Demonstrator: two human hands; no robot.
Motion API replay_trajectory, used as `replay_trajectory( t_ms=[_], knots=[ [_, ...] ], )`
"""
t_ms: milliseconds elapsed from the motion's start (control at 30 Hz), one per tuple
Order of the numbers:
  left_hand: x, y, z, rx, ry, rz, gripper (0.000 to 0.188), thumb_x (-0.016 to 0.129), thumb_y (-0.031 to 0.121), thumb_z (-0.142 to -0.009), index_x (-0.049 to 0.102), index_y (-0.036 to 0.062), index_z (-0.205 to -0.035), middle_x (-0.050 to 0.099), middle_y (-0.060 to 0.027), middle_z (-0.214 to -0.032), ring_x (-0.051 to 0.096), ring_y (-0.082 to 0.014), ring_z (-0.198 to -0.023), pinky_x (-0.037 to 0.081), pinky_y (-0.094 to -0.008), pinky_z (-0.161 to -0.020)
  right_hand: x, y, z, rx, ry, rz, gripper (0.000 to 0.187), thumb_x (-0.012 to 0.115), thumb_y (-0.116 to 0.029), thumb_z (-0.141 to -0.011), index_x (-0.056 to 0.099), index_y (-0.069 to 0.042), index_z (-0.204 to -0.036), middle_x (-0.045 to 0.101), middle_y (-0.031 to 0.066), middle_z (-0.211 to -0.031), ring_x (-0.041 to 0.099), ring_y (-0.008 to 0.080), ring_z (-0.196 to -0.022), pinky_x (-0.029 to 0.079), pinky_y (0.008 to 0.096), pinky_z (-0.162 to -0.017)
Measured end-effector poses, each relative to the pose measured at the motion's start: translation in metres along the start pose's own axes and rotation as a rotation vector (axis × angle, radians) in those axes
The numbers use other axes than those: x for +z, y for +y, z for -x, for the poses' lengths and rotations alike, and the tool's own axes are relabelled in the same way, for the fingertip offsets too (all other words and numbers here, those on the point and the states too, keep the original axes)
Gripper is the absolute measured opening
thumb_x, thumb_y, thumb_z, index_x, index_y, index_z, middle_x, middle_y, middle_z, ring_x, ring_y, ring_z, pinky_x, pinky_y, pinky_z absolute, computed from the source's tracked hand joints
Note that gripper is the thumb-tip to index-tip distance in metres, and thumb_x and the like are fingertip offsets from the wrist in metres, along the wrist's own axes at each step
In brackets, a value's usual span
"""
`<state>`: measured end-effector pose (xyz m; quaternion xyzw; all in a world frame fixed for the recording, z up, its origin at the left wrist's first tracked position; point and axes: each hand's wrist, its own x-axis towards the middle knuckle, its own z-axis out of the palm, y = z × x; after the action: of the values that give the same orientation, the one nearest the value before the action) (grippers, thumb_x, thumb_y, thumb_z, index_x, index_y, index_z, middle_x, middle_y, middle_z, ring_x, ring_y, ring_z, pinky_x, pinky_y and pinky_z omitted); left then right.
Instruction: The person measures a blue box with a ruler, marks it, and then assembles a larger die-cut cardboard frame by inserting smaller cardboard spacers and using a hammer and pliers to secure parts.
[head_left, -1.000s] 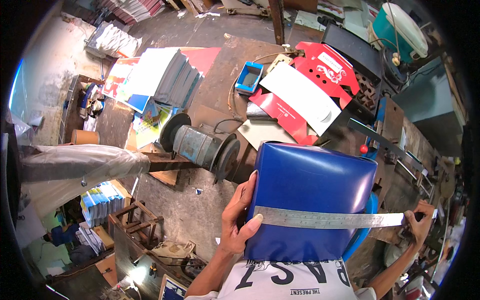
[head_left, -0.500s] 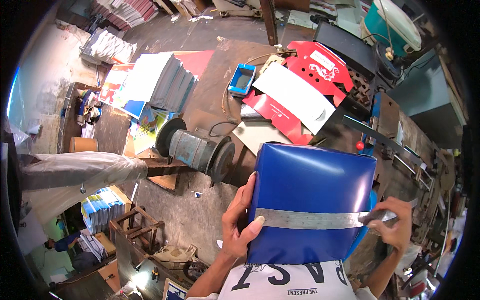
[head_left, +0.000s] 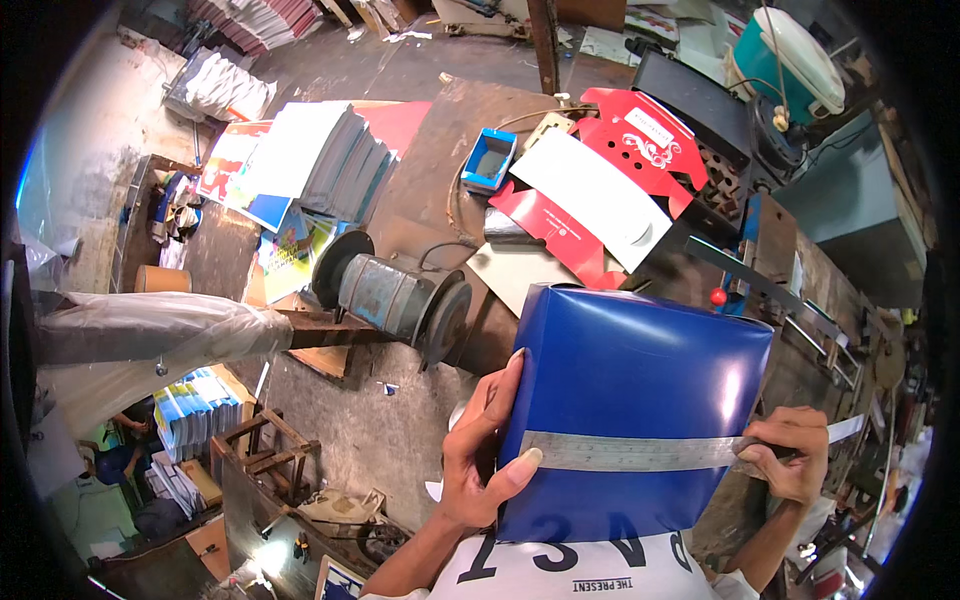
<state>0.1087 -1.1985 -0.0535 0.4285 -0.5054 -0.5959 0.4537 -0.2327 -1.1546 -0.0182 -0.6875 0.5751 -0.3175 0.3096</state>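
A glossy dark blue box is held up in front of my chest. My left hand grips its left side, the fingers along the edge and the thumb on the front face. Under that thumb lies the left end of a metal ruler, which runs flat across the lower part of the box. At the box's right edge my right hand is closed round the ruler, whose free end sticks out beyond the fingers. The back of the box is hidden.
Beyond the box, a bench grinder juts from a plastic-wrapped beam on the left. The workbench carries a red and white flat carton, a small blue tray and a stack of printed sheets. A long metal blade stands at right.
The box has shifted slightly right and tilted. A lighter blue edge behind its right side no longer shows. More of the ruler's free end shows past my right hand.
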Motion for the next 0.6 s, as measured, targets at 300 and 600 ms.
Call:
replay_trajectory(
  t_ms=[300, 600],
  knots=[
    [0.000, 0.001, 0.000, -0.008, -0.004, -0.029, 0.084, 0.065, 0.028, -0.075, 0.036, -0.0102, -0.144, 0.043, -0.0252, -0.142, 0.041, -0.0325, -0.131, 0.025, -0.0414, -0.112, -0.009, -0.014, 0.000, -0.020, -0.028, 0.044, 0.021, 0.082, -0.016, -0.070, 0.076, -0.002, -0.084, 0.067, 0.0087, -0.064, 0.059, 0.0161, -0.048, 0.042, 0.0259, -0.048],
    [-0.029, -0.049, 0.037, -0.139, 0.339, 0.117, 0.055, 0.046, 0.039, -0.091, 0.043, 0.0045, -0.135, 0.053, -0.0154, -0.126, 0.052, -0.0241, -0.116, 0.047, -0.0426, -0.095, -0.019, -0.043, -0.031, 0.125, -0.238, -0.158, 0.017, 0.075, -0.014, -0.079, 0.075, -0.004, -0.093, 0.066, 0.0111, -0.068, 0.060, 0.0255, -0.055, 0.043, 0.0326, -0.050]
  ],
)
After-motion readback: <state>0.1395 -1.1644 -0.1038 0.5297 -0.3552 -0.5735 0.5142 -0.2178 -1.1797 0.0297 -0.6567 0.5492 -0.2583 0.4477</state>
